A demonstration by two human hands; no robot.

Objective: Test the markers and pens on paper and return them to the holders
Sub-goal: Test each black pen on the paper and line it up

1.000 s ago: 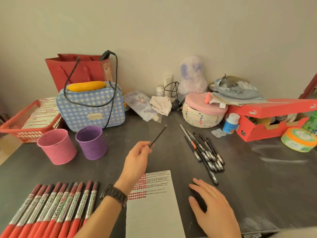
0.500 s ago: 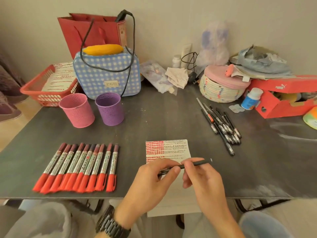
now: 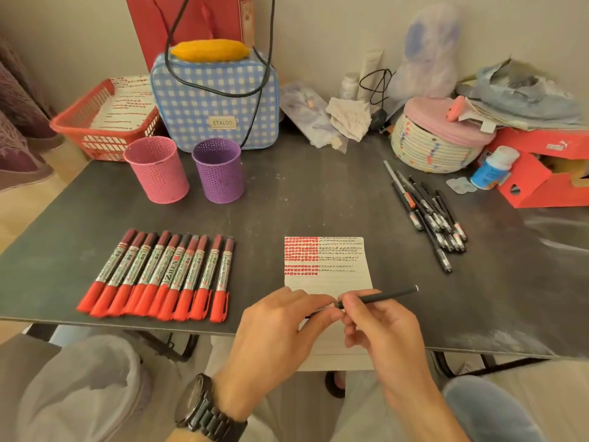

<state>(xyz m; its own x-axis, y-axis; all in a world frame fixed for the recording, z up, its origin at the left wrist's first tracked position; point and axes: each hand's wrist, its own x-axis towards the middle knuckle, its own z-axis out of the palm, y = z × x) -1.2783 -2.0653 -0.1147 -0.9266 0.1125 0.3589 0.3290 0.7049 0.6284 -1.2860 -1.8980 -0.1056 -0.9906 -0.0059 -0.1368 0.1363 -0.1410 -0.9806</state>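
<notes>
- Head view: the step looks like uncapping a thin black pen (image 3: 382,296) for its test. The left hand (image 3: 277,327) pinches one end and the right hand (image 3: 385,330) pinches the barrel.
- The pen hangs between both grips, over the lined paper (image 3: 328,282) at the table's (image 3: 318,202) near edge.
- The next move probably calls for pulling the ends apart, then scribbling on a bare line.
</notes>
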